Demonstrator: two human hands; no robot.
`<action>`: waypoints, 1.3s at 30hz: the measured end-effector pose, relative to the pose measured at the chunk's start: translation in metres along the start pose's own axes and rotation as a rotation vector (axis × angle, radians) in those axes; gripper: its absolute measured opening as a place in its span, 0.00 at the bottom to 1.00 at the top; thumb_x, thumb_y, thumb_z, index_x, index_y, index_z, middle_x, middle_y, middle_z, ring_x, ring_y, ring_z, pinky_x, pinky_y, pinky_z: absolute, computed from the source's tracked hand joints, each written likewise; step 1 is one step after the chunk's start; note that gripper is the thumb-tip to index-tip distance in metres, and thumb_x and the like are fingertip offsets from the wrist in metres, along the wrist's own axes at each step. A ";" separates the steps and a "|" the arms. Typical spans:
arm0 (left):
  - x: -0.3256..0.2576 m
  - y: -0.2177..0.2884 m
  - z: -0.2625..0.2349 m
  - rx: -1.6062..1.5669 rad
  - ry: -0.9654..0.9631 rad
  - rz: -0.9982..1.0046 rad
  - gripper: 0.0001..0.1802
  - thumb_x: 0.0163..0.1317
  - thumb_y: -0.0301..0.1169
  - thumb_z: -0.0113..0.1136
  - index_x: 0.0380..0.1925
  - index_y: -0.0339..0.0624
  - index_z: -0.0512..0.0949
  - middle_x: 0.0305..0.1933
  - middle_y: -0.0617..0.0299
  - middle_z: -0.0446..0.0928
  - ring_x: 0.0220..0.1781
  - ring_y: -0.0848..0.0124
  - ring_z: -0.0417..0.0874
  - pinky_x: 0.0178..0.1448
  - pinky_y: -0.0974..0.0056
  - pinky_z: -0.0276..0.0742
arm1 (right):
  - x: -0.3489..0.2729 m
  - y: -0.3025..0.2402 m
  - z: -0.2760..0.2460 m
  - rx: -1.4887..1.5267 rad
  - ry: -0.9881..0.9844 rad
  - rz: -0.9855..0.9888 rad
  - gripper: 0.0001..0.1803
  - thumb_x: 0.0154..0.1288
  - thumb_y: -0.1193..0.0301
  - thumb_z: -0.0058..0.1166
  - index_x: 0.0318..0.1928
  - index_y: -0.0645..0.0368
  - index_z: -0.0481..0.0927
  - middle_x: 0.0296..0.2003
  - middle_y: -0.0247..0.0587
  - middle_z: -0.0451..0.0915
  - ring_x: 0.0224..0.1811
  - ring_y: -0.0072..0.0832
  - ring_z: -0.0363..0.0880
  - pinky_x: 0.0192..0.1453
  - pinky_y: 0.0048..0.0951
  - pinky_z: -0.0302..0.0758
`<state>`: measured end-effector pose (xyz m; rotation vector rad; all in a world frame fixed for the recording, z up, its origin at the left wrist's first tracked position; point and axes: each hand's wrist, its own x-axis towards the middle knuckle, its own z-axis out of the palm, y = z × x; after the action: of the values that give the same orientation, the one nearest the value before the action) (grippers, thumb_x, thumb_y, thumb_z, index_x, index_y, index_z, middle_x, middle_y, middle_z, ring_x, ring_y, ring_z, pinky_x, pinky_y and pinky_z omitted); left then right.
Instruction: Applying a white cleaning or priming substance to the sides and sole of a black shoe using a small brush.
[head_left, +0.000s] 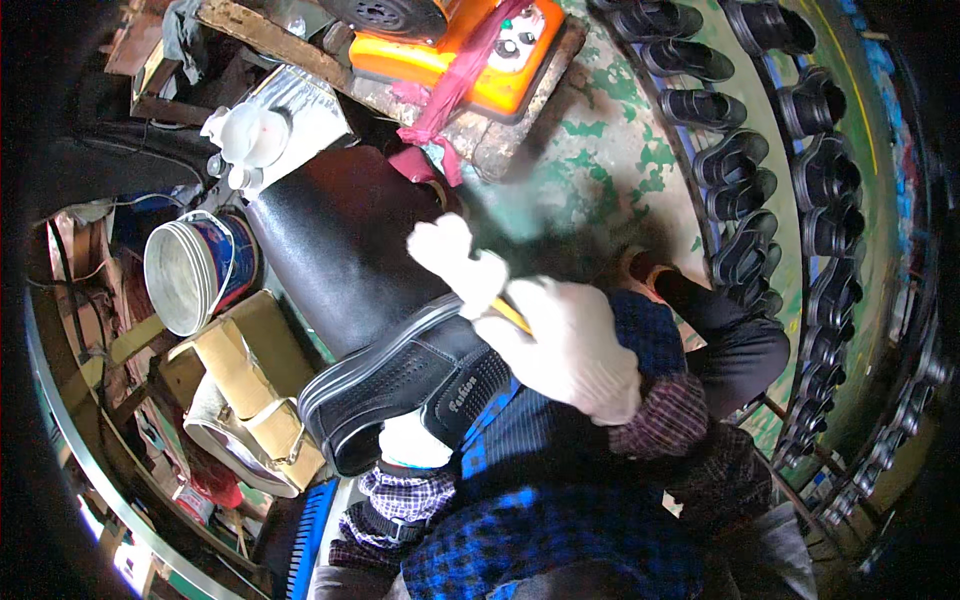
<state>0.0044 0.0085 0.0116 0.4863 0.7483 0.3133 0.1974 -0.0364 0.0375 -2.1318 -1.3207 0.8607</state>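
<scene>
A black shoe (400, 380) with perforated sides lies tilted across my lap, its sole edge turned up and away from me. My left hand (415, 442), in a white glove, holds the shoe from its near side, with most of the fingers hidden by it. In my right hand (570, 345), also white-gloved, is a thin yellow-handled tool (512, 314). A lumpy white head (458, 262) shows at the tool's far end, over the shoe's sole edge. Whether that head is cloth or bristle I cannot make out.
Beyond the shoe stands a dark, smooth padded surface (340, 240). An orange machine (440, 75) is at the far side. To the left are a bucket (205, 270), an open cardboard box (245, 370) and white containers (255, 135). Rows of black shoes (735, 160) fill racks at right.
</scene>
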 end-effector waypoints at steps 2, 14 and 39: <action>0.000 0.000 0.003 0.045 0.008 -0.002 0.36 0.78 0.52 0.31 0.73 0.33 0.57 0.76 0.41 0.58 0.78 0.49 0.59 0.81 0.45 0.53 | -0.018 0.013 -0.009 -0.022 -0.129 0.079 0.11 0.62 0.63 0.66 0.39 0.57 0.85 0.30 0.48 0.84 0.33 0.43 0.85 0.36 0.39 0.79; -0.001 -0.017 -0.020 -0.627 -0.085 -0.013 0.37 0.77 0.56 0.35 0.75 0.42 0.57 0.77 0.43 0.58 0.78 0.49 0.60 0.81 0.44 0.56 | 0.013 -0.009 0.005 -0.008 0.141 0.051 0.16 0.63 0.59 0.65 0.28 0.57 0.78 0.24 0.47 0.80 0.24 0.45 0.81 0.29 0.40 0.76; -0.005 -0.017 -0.025 0.395 0.138 -0.017 0.31 0.75 0.50 0.41 0.72 0.48 0.63 0.75 0.51 0.63 0.76 0.54 0.63 0.79 0.49 0.56 | 0.048 -0.020 0.035 -0.014 0.287 -0.109 0.13 0.64 0.63 0.64 0.29 0.56 0.77 0.20 0.44 0.75 0.20 0.40 0.77 0.27 0.37 0.74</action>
<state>-0.0152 -0.0009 -0.0101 0.8363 0.9536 0.1832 0.1758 0.0177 0.0148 -2.0794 -1.2811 0.4817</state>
